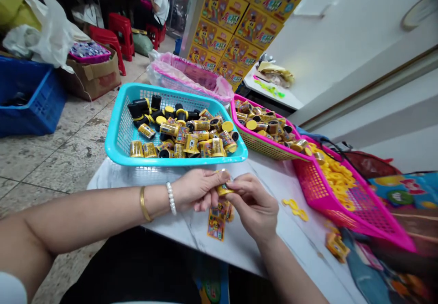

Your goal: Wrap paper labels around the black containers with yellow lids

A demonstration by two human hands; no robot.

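My left hand, with a pearl bracelet and a gold bangle on the wrist, is closed around a small yellow cup-shaped toy. The fingertips of my right hand pinch the same toy from the other side, and both hands partly cover it. Just below them, a strip of printed yellow stickers lies on the marbled white table. Beyond my hands, a turquoise basket holds many similar labelled toys and several plain black ones with yellow rims.
A pink basket of labelled toys stands behind right. Nearer, another pink basket holds yellow plastic rings. Linked yellow pieces lie on the table. Printed yellow boxes are stacked behind. A person sits far back.
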